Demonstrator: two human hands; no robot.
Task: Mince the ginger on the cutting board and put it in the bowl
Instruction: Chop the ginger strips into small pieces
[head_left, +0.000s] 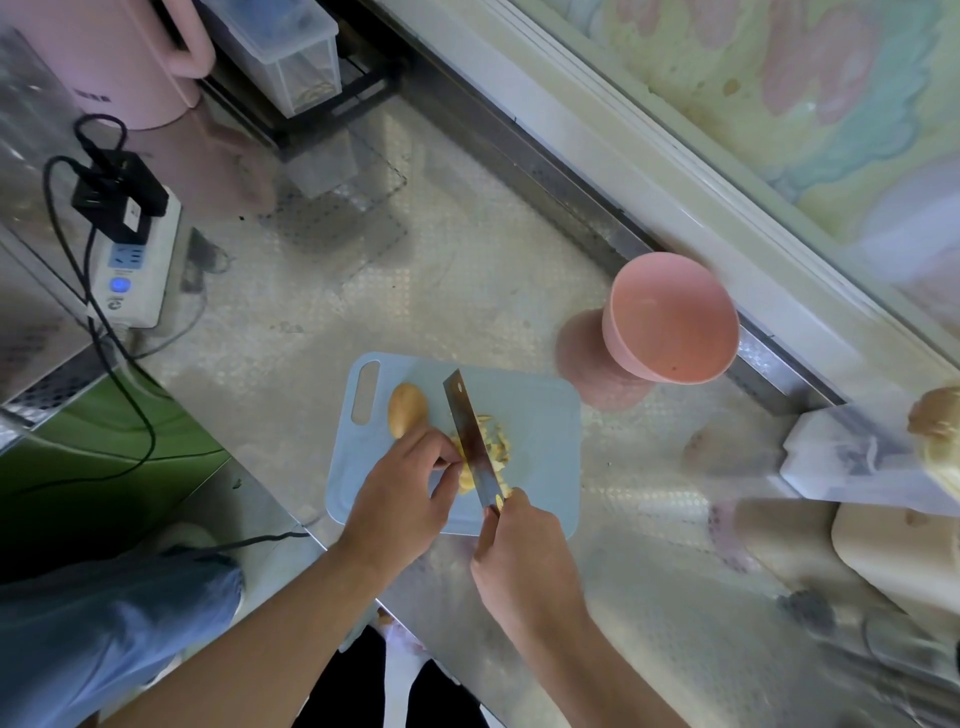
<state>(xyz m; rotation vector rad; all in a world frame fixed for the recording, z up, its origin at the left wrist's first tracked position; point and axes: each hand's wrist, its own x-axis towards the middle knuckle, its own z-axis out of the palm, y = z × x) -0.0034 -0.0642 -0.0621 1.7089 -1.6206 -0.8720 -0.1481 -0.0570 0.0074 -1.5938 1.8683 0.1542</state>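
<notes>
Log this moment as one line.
stage: mincing | right hand: grips knife | left hand: steadies ginger | bowl: empty

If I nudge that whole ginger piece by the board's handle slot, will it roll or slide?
The ginger piece looks rounded and smooth, so it would probably rock or roll a little rather than slide flat. It seems solid, likely stiff in a grip. The cutting board looks smooth plastic, so it may skid if pushed.

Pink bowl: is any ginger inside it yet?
No ginger shows in the pink bowl; its visible interior looks bare except one tiny dark speck. The near inner wall is hidden behind the rim. The chopped ginger lies on the blue cutting board.
</notes>
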